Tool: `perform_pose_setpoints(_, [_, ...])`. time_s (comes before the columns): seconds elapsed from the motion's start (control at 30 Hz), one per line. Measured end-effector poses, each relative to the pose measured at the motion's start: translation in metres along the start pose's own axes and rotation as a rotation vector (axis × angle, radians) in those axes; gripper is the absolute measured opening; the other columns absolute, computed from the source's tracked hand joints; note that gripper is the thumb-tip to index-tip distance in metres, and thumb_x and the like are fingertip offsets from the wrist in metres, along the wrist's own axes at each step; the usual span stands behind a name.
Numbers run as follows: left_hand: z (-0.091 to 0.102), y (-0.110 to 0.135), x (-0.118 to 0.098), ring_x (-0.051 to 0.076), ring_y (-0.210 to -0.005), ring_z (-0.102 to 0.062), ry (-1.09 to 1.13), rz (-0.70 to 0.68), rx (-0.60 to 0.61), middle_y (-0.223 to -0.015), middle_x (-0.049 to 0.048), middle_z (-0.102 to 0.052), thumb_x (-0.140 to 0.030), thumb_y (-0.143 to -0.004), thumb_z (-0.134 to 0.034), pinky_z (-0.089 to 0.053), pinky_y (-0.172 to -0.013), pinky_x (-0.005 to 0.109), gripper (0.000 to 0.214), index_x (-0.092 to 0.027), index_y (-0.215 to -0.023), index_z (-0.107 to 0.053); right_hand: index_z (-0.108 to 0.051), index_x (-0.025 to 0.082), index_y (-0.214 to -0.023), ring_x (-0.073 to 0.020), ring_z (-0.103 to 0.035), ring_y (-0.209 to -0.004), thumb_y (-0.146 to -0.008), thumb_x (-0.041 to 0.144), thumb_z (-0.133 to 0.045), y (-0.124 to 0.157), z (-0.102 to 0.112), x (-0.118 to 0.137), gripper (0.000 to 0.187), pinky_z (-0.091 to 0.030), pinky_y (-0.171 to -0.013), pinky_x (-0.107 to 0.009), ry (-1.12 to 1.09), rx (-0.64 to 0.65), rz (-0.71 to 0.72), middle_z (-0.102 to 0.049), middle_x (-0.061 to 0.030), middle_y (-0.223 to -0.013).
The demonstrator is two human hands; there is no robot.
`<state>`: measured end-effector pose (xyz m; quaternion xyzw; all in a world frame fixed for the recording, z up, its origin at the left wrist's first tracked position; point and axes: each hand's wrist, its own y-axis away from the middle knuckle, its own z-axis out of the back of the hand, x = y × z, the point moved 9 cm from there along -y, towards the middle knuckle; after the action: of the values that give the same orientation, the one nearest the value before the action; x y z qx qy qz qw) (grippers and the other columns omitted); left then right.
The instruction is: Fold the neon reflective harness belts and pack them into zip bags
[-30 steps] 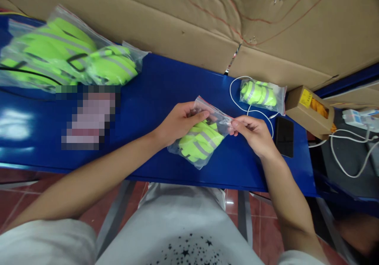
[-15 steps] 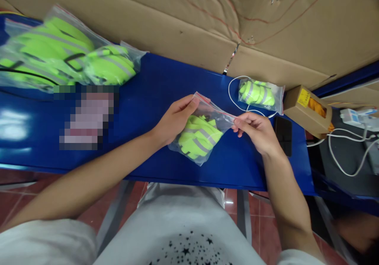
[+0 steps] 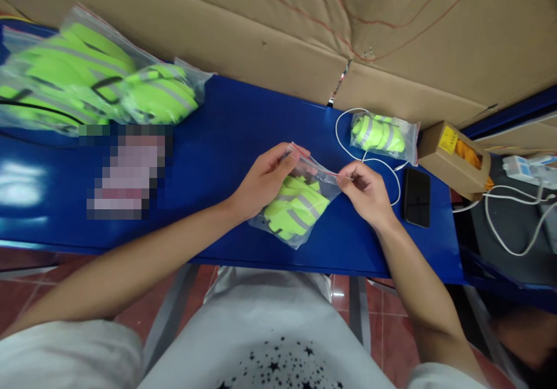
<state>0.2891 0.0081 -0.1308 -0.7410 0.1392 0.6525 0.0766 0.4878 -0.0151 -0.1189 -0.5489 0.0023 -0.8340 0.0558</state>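
Between my hands is a clear zip bag (image 3: 300, 239) with a red seal line along its top. Inside it lies folded neon-yellow fabric (image 3: 296, 206) with grey reflective stripes. My left hand (image 3: 267, 180) grips the bag's upper left corner, thumb on top. At the other end of the seal, my right hand (image 3: 364, 189) pinches the upper right corner between thumb and fingers. The bag's top edge bows slightly between the two grips, and its lower part slants toward me over the blue table (image 3: 226, 145).
Several filled bags (image 3: 82, 76) of the same yellow fabric are heaped at the back left. Another small filled bag (image 3: 378, 134) lies at the back right, beside a white cable (image 3: 337, 125). A black phone (image 3: 416, 197) and a cardboard box (image 3: 439, 151) are at the right end.
My right hand has moved a little left, closer to my left hand, so the bag's top edge sags more. The bag has shifted slightly toward me.
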Motion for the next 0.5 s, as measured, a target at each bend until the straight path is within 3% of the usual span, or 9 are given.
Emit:
perform_pose_setpoints(0.13, [-0.004,0.001,0.001,0.018,-0.09,-0.071,-0.031,-0.003,0.019,-0.098,0.0048,-0.077,-0.057,-0.099,-0.06,-0.056,-0.078,0.027,0.039,-0.021,-0.109,-0.07,-0.066,0.022,-0.086,-0.0135,-0.054,-0.068,-0.092,0.034,-0.069,0.002,-0.005,0.006,0.014,-0.043,-0.063,-0.029,0.062,0.026,0.053,-0.063,0.0001,-0.075])
perform_pose_setpoints(0.33, [-0.012,0.004,-0.007,0.018,-0.099,-0.071,-0.125,-0.103,0.064,-0.107,0.0054,-0.076,-0.05,-0.103,-0.056,-0.054,-0.09,0.028,0.033,-0.02,-0.109,-0.07,-0.062,0.021,-0.082,-0.0116,-0.052,-0.065,-0.091,0.026,-0.066,0.003,-0.011,0.007,0.01,-0.041,-0.062,-0.027,0.035,0.06,0.049,-0.06,0.0021,-0.074])
perform_pose_setpoints(0.5, [-0.017,0.005,-0.005,0.019,-0.099,-0.071,-0.187,-0.124,0.106,-0.109,0.0067,-0.076,-0.048,-0.104,-0.054,-0.054,-0.089,0.029,0.033,-0.019,-0.112,-0.068,-0.062,0.021,-0.081,-0.0114,-0.051,-0.065,-0.09,0.024,-0.065,0.004,-0.014,0.008,0.01,-0.04,-0.062,-0.027,0.034,0.08,0.038,-0.057,0.0026,-0.071])
